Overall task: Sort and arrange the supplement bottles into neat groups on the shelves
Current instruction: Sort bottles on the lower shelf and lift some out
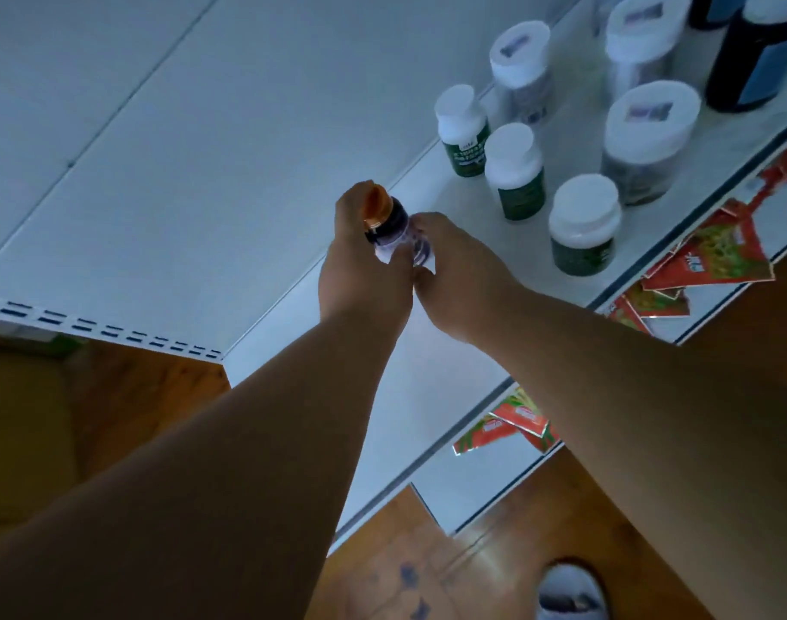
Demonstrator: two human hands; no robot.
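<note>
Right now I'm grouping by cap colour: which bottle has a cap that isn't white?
The orange-capped bottle, tilted and held by both the left hand and right hand. Every other cap visible is white.

Single head view, steeply down, close over white shelf (427, 396).

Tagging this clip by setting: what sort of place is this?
Probably a shop aisle: white metal shelf with slotted backing, grouped supplement bottles, and red promo tags along the edge.
</note>
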